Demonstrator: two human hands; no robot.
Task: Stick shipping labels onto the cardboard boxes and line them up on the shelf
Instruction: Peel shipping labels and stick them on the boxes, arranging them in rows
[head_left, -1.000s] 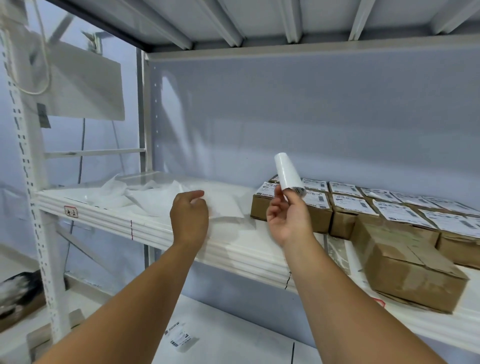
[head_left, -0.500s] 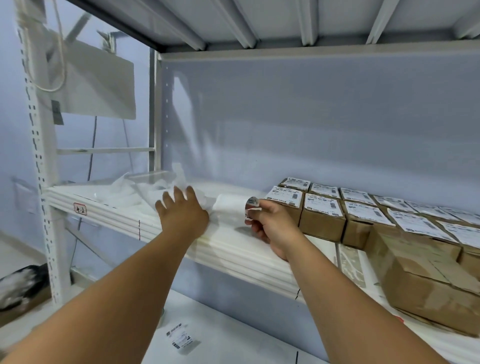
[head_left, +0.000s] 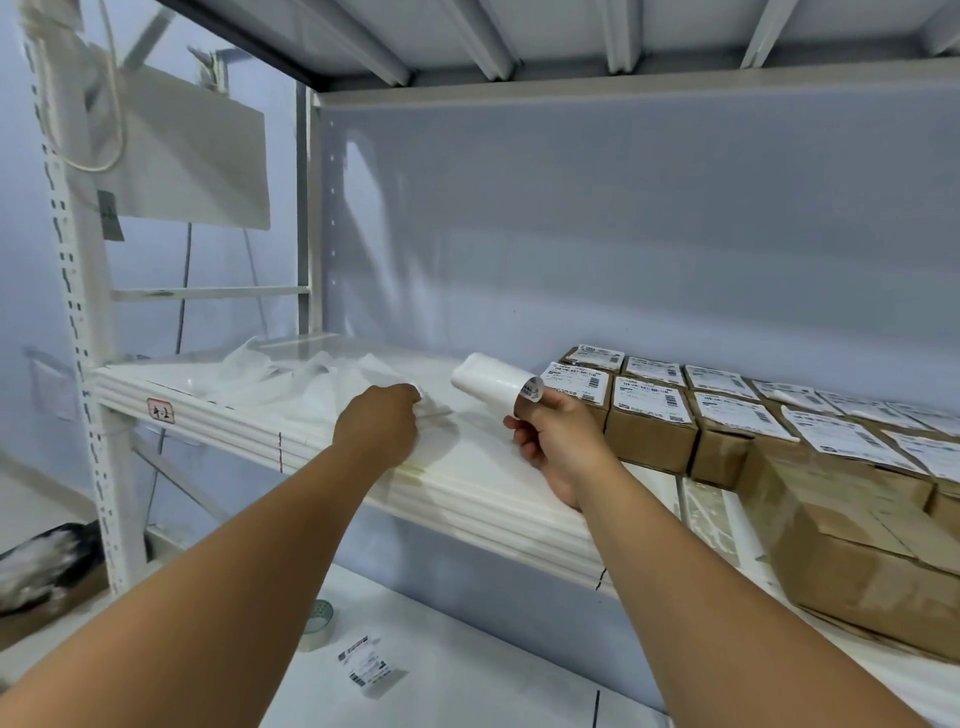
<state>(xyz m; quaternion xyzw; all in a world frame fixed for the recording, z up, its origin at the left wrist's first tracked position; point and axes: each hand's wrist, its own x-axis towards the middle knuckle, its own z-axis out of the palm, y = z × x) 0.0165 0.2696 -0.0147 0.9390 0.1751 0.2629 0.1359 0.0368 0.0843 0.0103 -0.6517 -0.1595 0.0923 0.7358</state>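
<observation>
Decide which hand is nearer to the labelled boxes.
Right. The right hand, holding the roll, is just left of the nearest of the boxes. The left hand is farther left, at the sheets, with the right hand between it and the boxes.

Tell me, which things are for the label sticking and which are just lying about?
For the job: label roll in the right hand, labelled boxes, plain cardboard box, shelf.
Lying about: crumpled white sheets the left hand grips, tape roll, stray label, hanging white board.
</observation>
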